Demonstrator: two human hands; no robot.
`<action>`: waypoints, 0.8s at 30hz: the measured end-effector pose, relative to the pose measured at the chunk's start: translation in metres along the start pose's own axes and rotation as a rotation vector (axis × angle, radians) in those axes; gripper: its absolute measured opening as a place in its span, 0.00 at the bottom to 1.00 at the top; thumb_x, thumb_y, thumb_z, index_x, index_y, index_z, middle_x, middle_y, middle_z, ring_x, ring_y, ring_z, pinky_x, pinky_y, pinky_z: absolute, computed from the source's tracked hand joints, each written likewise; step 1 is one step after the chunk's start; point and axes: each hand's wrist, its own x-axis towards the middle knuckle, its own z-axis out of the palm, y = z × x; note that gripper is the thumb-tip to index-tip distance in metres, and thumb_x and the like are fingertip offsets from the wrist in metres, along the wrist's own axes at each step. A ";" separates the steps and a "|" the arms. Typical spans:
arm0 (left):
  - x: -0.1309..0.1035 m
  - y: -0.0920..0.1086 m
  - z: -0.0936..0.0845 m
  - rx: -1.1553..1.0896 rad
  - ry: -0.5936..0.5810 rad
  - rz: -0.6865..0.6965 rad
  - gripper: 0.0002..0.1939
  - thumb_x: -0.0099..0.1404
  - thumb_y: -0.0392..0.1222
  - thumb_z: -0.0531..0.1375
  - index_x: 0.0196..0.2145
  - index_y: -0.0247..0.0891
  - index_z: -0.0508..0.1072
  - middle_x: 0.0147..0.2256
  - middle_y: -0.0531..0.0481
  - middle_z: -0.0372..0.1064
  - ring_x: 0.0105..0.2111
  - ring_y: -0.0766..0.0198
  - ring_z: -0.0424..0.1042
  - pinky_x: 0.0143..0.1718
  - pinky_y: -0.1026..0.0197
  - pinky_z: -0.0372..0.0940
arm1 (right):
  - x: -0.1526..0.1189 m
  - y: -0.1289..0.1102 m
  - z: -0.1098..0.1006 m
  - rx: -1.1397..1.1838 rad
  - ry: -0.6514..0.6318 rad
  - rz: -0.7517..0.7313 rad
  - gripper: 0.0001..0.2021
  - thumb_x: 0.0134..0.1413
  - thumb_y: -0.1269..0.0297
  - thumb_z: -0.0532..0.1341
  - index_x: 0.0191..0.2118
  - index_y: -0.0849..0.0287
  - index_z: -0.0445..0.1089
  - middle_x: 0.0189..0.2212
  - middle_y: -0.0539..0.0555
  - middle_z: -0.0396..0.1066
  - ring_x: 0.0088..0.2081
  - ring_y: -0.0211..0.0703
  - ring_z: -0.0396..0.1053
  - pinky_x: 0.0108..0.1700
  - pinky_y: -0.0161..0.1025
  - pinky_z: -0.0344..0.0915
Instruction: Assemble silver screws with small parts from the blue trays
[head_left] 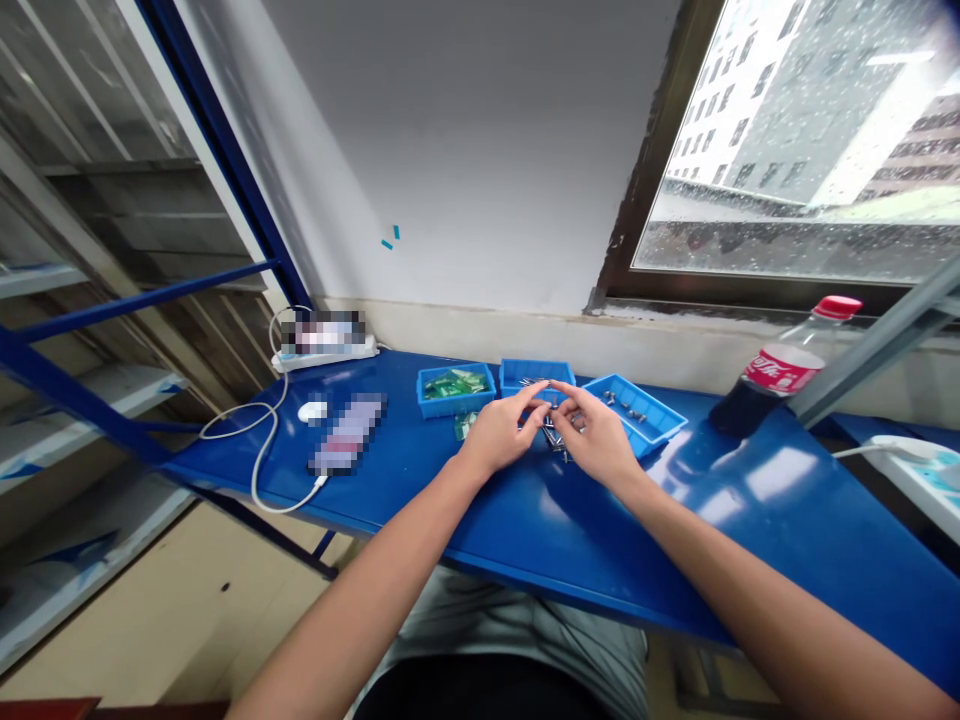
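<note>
"Where are your hands right now?"

"Straight out at twelve o'clock from where I sit, over the blue table (pixel 405 485). My left hand (pixel 495 432) and right hand (pixel 598 438) lean in until their forefingers nearly meet at the tips, perhaps touching."

"Are you holding anything?"

"I can't tell. On both hands the fingers are bent and the gap from thumb to forefinger is narrow, and anything small pinched there is too tiny to make out."

"And the screws?"

"The loose pile of screws (pixel 555 442) lies on the table at twelve o'clock, just under and between my hands."

"What about the trays?"

"Three blue ones. The left tray (pixel 459 406), between eleven and twelve, holds green packets (pixel 454 383); one more packet (pixel 464 426) lies on the table just this side of it. The middle tray (pixel 537 371) is at twelve, partly hidden behind my fingers. The right tray (pixel 651 428), at one, has a few small metal pieces (pixel 636 415) in it."

"Anything farther out?"

"A cola bottle (pixel 781 370) stands between one and two, and a phone (pixel 349 435) with a white cable (pixel 260 465) lies between ten and eleven."
</note>
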 end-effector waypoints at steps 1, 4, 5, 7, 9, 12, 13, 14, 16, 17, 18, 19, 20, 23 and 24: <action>0.000 0.000 -0.001 0.020 0.006 -0.004 0.26 0.76 0.48 0.55 0.68 0.43 0.67 0.47 0.47 0.82 0.44 0.55 0.82 0.48 0.57 0.73 | 0.000 -0.001 0.000 0.006 0.012 -0.011 0.22 0.65 0.57 0.60 0.61 0.57 0.72 0.35 0.55 0.78 0.33 0.46 0.74 0.37 0.44 0.73; -0.001 -0.001 -0.003 0.002 -0.049 -0.048 0.26 0.77 0.50 0.53 0.69 0.43 0.66 0.37 0.50 0.83 0.32 0.58 0.81 0.40 0.59 0.73 | -0.002 -0.002 -0.001 -0.001 0.065 -0.009 0.15 0.66 0.55 0.60 0.52 0.55 0.76 0.37 0.55 0.79 0.37 0.49 0.77 0.44 0.47 0.73; -0.001 -0.001 -0.003 -0.032 -0.086 -0.064 0.27 0.77 0.50 0.53 0.70 0.44 0.65 0.34 0.51 0.83 0.28 0.60 0.80 0.38 0.60 0.73 | -0.003 -0.002 -0.001 -0.006 0.076 0.000 0.13 0.66 0.55 0.61 0.48 0.55 0.77 0.37 0.55 0.80 0.39 0.50 0.78 0.46 0.48 0.73; -0.002 0.000 -0.002 -0.108 -0.145 -0.080 0.27 0.77 0.52 0.53 0.70 0.43 0.66 0.33 0.51 0.83 0.26 0.61 0.80 0.35 0.61 0.73 | -0.003 0.000 -0.001 -0.033 0.085 0.008 0.10 0.63 0.56 0.63 0.44 0.54 0.78 0.38 0.55 0.81 0.41 0.52 0.78 0.48 0.50 0.73; -0.002 0.001 0.000 -0.166 -0.146 -0.077 0.26 0.76 0.54 0.55 0.66 0.43 0.72 0.36 0.49 0.83 0.31 0.59 0.82 0.37 0.61 0.74 | -0.003 0.003 -0.001 -0.077 0.087 -0.013 0.08 0.61 0.58 0.64 0.41 0.54 0.78 0.38 0.56 0.81 0.41 0.53 0.77 0.48 0.50 0.72; 0.000 0.000 0.001 -0.179 -0.084 -0.066 0.20 0.74 0.52 0.58 0.56 0.43 0.80 0.44 0.48 0.83 0.40 0.56 0.83 0.44 0.58 0.76 | -0.002 0.004 0.000 -0.131 0.068 -0.070 0.06 0.58 0.61 0.65 0.38 0.54 0.78 0.36 0.56 0.79 0.40 0.52 0.74 0.45 0.49 0.72; 0.001 -0.001 0.001 -0.176 -0.059 -0.068 0.18 0.73 0.50 0.59 0.54 0.43 0.81 0.47 0.48 0.83 0.42 0.55 0.83 0.46 0.58 0.76 | -0.001 0.004 0.001 -0.138 0.050 -0.084 0.06 0.58 0.62 0.65 0.39 0.54 0.79 0.36 0.56 0.79 0.40 0.52 0.74 0.45 0.49 0.72; 0.002 -0.002 0.002 -0.175 -0.034 -0.073 0.17 0.73 0.48 0.60 0.53 0.42 0.81 0.48 0.47 0.82 0.44 0.55 0.83 0.48 0.57 0.76 | -0.001 0.004 0.001 -0.139 0.032 -0.095 0.07 0.58 0.63 0.65 0.41 0.54 0.79 0.37 0.56 0.80 0.40 0.52 0.74 0.45 0.49 0.72; 0.002 -0.005 0.002 -0.192 0.006 -0.084 0.17 0.72 0.45 0.60 0.55 0.41 0.79 0.49 0.46 0.82 0.46 0.55 0.82 0.51 0.56 0.75 | -0.001 0.002 0.001 -0.133 0.003 -0.100 0.10 0.59 0.62 0.64 0.45 0.53 0.80 0.39 0.56 0.80 0.42 0.52 0.74 0.46 0.49 0.72; 0.003 -0.006 0.002 -0.204 0.017 -0.085 0.19 0.72 0.43 0.60 0.58 0.41 0.77 0.48 0.47 0.82 0.47 0.55 0.82 0.52 0.56 0.75 | -0.001 0.001 0.001 -0.126 -0.007 -0.093 0.11 0.61 0.62 0.64 0.47 0.53 0.80 0.41 0.56 0.81 0.42 0.52 0.74 0.46 0.49 0.73; 0.003 -0.007 0.002 -0.213 0.022 -0.084 0.22 0.71 0.41 0.60 0.62 0.42 0.74 0.48 0.47 0.82 0.47 0.56 0.82 0.53 0.56 0.75 | -0.002 0.001 0.002 -0.116 -0.010 -0.080 0.11 0.62 0.61 0.63 0.47 0.53 0.80 0.41 0.56 0.81 0.41 0.51 0.74 0.46 0.48 0.73; 0.002 -0.008 0.001 -0.215 0.025 -0.082 0.26 0.71 0.40 0.61 0.65 0.43 0.70 0.47 0.48 0.83 0.46 0.57 0.82 0.53 0.57 0.74 | -0.002 0.001 0.002 -0.105 -0.008 -0.062 0.11 0.63 0.59 0.62 0.46 0.53 0.80 0.42 0.56 0.81 0.40 0.50 0.74 0.45 0.48 0.73; 0.002 -0.008 0.001 -0.209 0.025 -0.080 0.29 0.70 0.39 0.61 0.68 0.44 0.67 0.46 0.49 0.83 0.46 0.58 0.83 0.52 0.57 0.74 | -0.002 0.001 0.002 -0.094 -0.004 -0.043 0.11 0.64 0.58 0.62 0.45 0.53 0.80 0.42 0.56 0.81 0.38 0.49 0.74 0.44 0.48 0.73; 0.001 -0.008 0.001 -0.163 0.006 -0.071 0.34 0.69 0.39 0.63 0.70 0.46 0.62 0.44 0.52 0.83 0.42 0.59 0.83 0.48 0.59 0.74 | -0.002 0.002 0.001 -0.070 0.001 -0.006 0.12 0.63 0.53 0.63 0.41 0.54 0.79 0.40 0.56 0.80 0.35 0.48 0.74 0.42 0.47 0.72; 0.001 -0.008 0.001 -0.148 -0.006 -0.066 0.34 0.68 0.40 0.64 0.70 0.47 0.63 0.43 0.52 0.83 0.41 0.59 0.83 0.47 0.59 0.74 | -0.002 0.002 0.001 -0.063 0.000 0.004 0.12 0.63 0.53 0.63 0.40 0.55 0.79 0.39 0.56 0.80 0.34 0.48 0.74 0.41 0.47 0.72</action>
